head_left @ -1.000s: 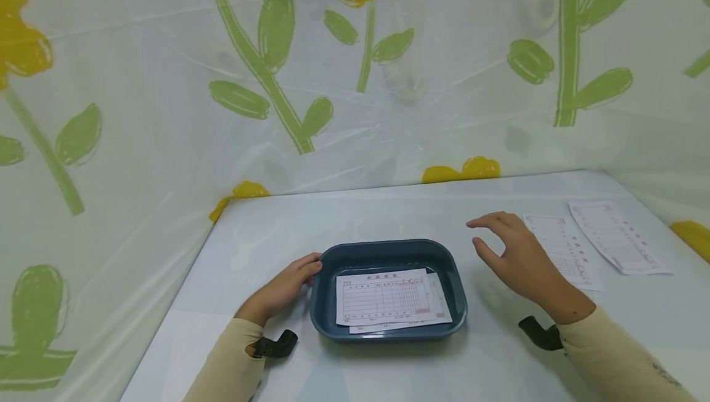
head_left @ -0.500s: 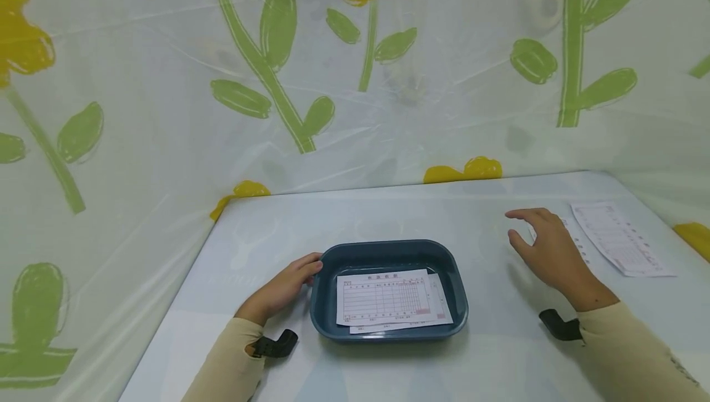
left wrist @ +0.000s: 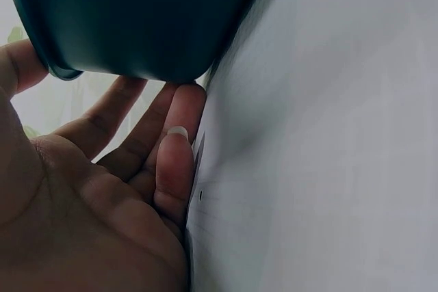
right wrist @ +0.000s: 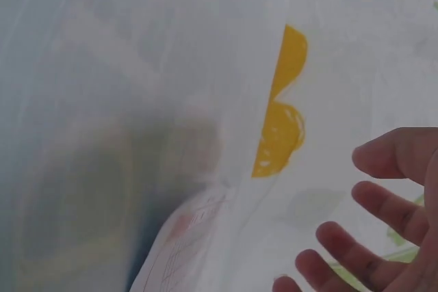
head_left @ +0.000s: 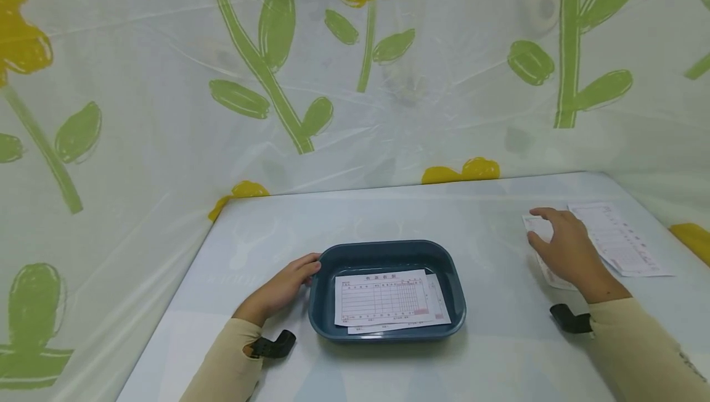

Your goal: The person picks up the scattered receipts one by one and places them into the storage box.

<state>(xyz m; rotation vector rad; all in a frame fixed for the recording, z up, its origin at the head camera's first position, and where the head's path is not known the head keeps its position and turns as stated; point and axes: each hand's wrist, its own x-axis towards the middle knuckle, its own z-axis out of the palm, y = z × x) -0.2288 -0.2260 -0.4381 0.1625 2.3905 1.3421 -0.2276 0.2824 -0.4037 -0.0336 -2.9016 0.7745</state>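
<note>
My left hand (head_left: 284, 287) rests against the left side of a dark blue plastic tray (head_left: 317, 303). In the left wrist view, its fingers (left wrist: 179, 169) touch the tray's outer wall (left wrist: 137, 25). Two or more printed receipt slips (head_left: 383, 297) lie overlapping inside the tray. Over at the right, my right hand (head_left: 571, 251) is above a receipt slip (head_left: 538, 224) and hides much of it. Its fingers and thumb are spread and hold nothing. In the right wrist view, part of a receipt slip (right wrist: 181, 254) shows to the left of the fingers (right wrist: 356, 251).
Another receipt slip (head_left: 621, 238) lies just right of my right hand. The white table (head_left: 388, 214) ends at a hanging sheet (head_left: 444, 131) printed with flowers. Each wrist wears a black strap mount (head_left: 274, 345).
My right hand has moved rightward from beside the tray to above the nearer slip on the right, covering part of it. The left hand and tray stay where they were.
</note>
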